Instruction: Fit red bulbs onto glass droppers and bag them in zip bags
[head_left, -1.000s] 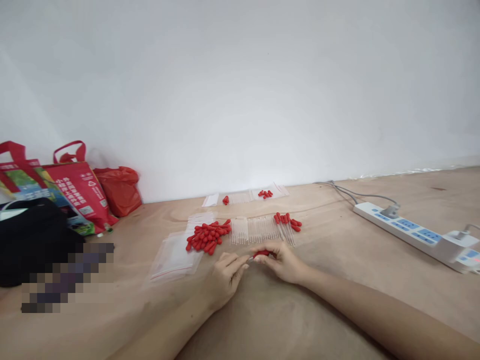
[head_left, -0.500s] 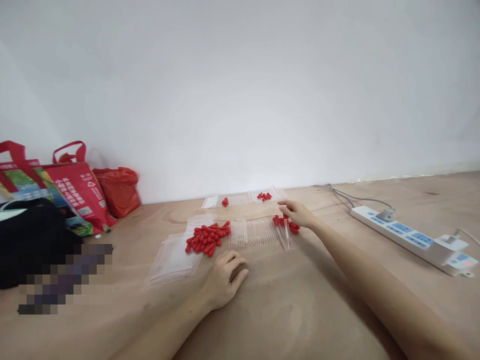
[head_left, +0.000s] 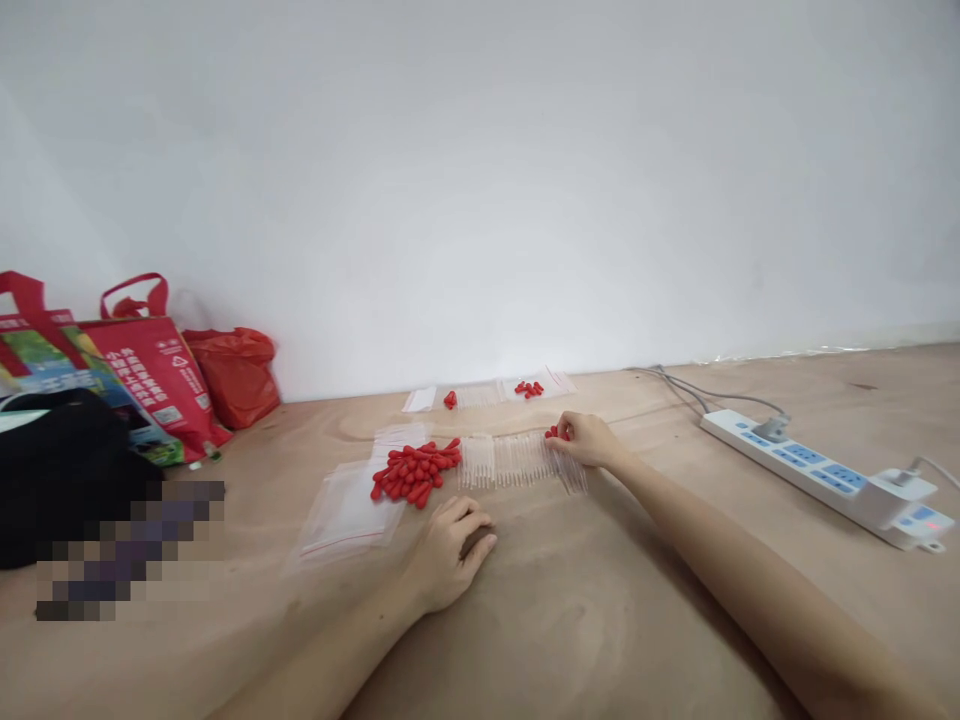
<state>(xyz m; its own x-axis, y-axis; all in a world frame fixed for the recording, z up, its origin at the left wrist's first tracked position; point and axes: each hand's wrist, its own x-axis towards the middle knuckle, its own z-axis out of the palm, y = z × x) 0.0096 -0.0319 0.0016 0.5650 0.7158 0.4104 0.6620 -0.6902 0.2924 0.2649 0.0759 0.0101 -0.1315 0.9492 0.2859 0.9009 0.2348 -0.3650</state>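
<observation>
My left hand [head_left: 456,552] rests on the wooden table, fingers loosely curled and apart, holding nothing. It lies just in front of a pile of red bulbs [head_left: 414,474]. Over the smaller group of red bulbs [head_left: 552,433] on the right is my right hand [head_left: 589,438], its thumb and fingers curled together at them; what they pinch is too small to make out. A row of clear thin tubes [head_left: 517,462] lies between the two red groups. Clear zip bags [head_left: 349,510] lie left of the large pile.
Farther back lie a bag with small red pieces [head_left: 529,388] and another red piece [head_left: 450,399]. A white power strip [head_left: 810,465] with cables is at right. Red bags [head_left: 236,375] and a black item [head_left: 71,475] stand at left. A wall closes the back.
My right hand has lowered onto the right group of red bulbs, covering most of it, and its fingers have curled in. My left hand has stayed put.
</observation>
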